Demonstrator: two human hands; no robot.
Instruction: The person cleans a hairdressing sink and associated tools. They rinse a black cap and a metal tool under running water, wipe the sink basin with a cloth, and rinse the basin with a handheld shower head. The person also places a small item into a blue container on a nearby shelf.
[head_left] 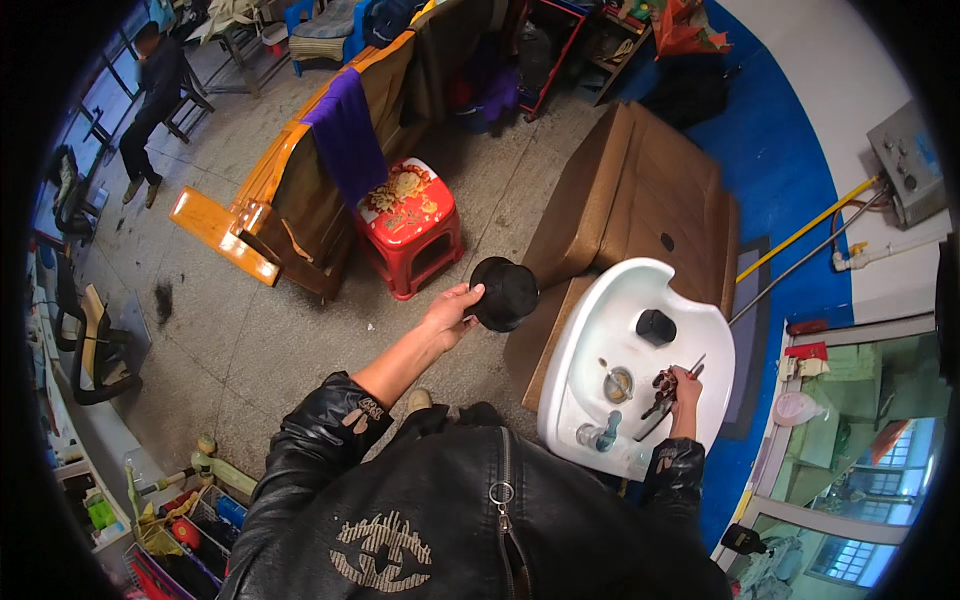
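My left hand (452, 312) is closed on the rim of a black bowl (506, 294), held out in front of me over the floor, left of the basin. My right hand (685, 394) is inside the white shampoo basin (570, 385), closed around a bunch of slender dark and metallic tools (660, 392); their exact kind is not clear. Beyond that hand a dark cup-shaped piece (655, 327) rests on the basin's inner slope. A drain (618, 384) shows left of my right hand, with a faucet (598, 434) at the near side.
A brown padded shampoo chair (665, 205) adjoins the basin's far side. Ahead to the left stand a red stool (408, 222) and a wooden bench with a purple towel (347, 135). A person (155, 95) sits far left. Glass-fronted shelves (850, 420) line the right.
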